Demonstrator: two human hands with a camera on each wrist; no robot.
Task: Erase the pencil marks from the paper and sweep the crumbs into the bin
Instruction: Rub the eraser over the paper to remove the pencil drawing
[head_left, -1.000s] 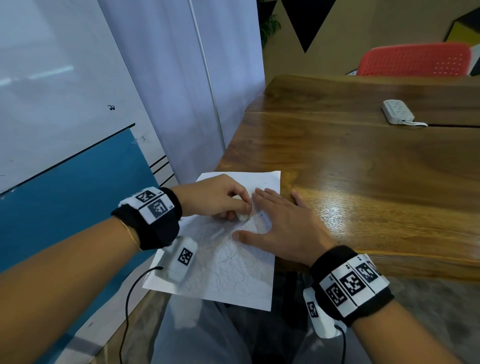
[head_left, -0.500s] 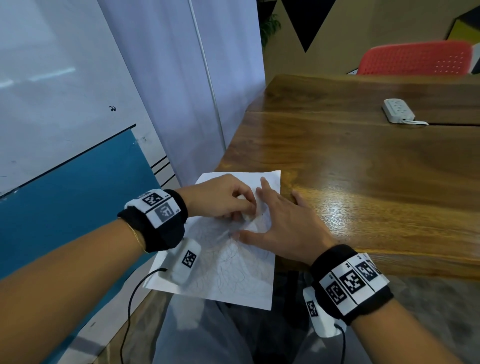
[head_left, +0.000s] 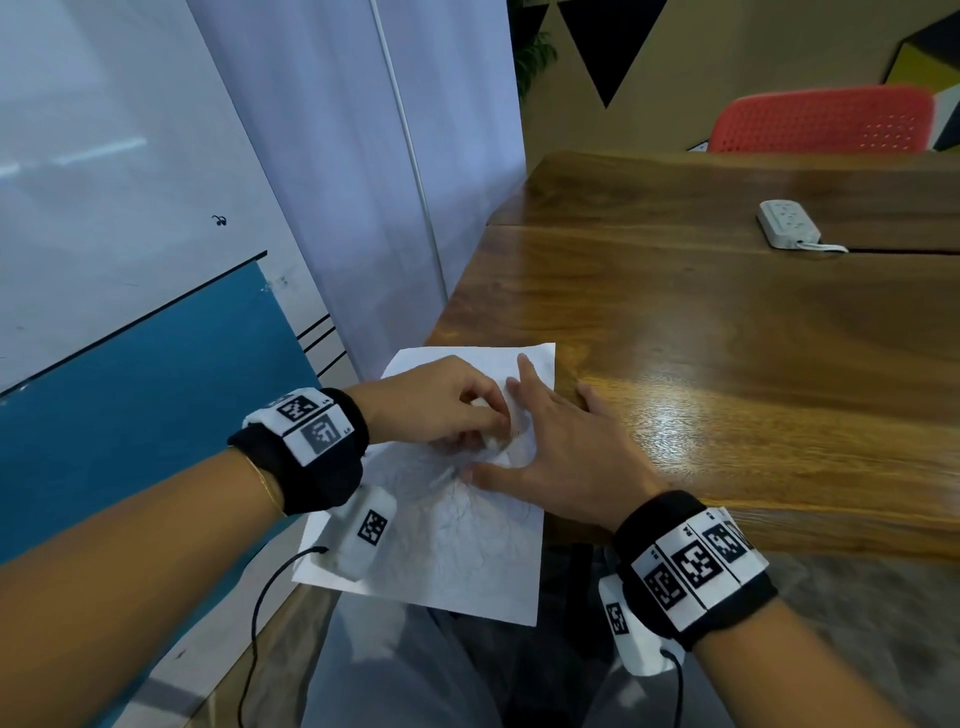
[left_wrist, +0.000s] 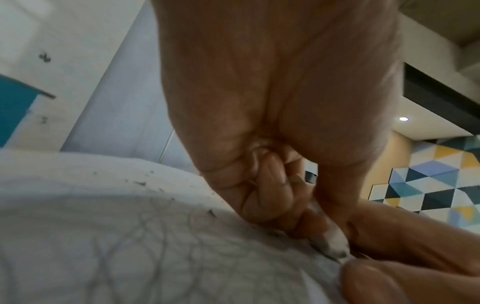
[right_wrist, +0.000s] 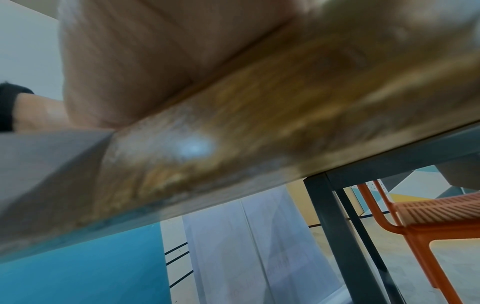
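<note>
A white sheet of paper (head_left: 457, 551) with grey pencil scribbles lies at the near left corner of the wooden table (head_left: 727, 364), its lower part hanging over the edge. My left hand (head_left: 441, 405) pinches a small white eraser (head_left: 493, 441) and presses its tip on the paper. In the left wrist view the eraser (left_wrist: 335, 242) shows between the fingertips, with dark crumbs (left_wrist: 140, 183) scattered over the paper (left_wrist: 103, 236). My right hand (head_left: 550, 457) lies flat on the sheet with fingers spread, holding it down beside the eraser.
A white power strip (head_left: 787, 223) lies at the far right of the table. A red chair (head_left: 821, 124) stands behind it, and its orange frame (right_wrist: 415, 222) shows under the table. A white and blue wall (head_left: 130, 260) runs along the left.
My left hand has slid with the eraser a little away from me and to the right over the scribbles. The right hand's fingers have shifted slightly further up the sheet.
</note>
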